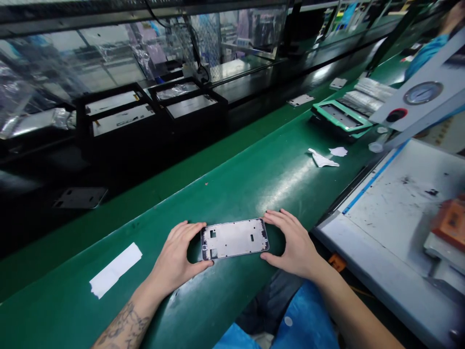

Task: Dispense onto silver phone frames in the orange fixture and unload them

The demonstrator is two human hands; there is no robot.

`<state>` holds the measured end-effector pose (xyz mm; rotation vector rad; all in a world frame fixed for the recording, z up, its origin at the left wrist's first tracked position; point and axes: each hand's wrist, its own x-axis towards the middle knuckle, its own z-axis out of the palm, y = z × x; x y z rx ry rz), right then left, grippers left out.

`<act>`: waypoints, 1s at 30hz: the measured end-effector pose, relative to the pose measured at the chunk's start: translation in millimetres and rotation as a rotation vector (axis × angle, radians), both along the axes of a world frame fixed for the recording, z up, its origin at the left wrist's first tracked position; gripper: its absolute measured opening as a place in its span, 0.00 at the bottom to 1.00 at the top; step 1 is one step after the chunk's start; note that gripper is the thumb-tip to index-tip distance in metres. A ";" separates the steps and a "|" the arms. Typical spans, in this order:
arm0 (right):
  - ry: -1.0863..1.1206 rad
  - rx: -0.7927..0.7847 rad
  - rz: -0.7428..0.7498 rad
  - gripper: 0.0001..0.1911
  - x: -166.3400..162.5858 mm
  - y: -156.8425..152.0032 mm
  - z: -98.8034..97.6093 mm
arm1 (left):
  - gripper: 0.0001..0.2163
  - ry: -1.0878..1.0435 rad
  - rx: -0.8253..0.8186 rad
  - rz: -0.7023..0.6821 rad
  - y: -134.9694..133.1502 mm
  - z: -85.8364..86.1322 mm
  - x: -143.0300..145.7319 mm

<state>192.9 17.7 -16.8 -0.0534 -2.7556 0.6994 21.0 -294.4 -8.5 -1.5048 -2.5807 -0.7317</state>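
Left hand and right hand clamp fingers on either end of the phone frame, seemingly lying flat.

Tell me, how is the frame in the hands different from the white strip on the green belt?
The frame is gripped at its ends by the left hand and right hand; the strip lies untouched on the belt. The frame is silvery with cut-outs; the strip is plain white. Both are flat and oblong.
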 end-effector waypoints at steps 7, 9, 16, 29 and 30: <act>-0.023 0.017 -0.034 0.45 0.5 0.1 -0.8 | 0.40 -0.041 -0.006 0.049 0.0 -1.6 -2.9; -0.027 0.038 -0.058 0.48 0.8 1.2 -3.3 | 0.42 -0.107 -0.021 0.141 4.7 -0.1 -8.1; 0.084 0.093 -0.092 0.47 -6.4 13.1 -26.8 | 0.42 -0.115 -0.005 0.383 46.2 6.6 -65.9; 0.254 0.168 -0.050 0.44 -12.7 18.7 -52.6 | 0.26 0.143 -0.541 0.607 -93.5 90.9 -206.7; 0.263 0.173 -0.052 0.45 -13.4 18.9 -55.7 | 0.26 0.143 -0.597 0.614 -98.1 90.2 -213.5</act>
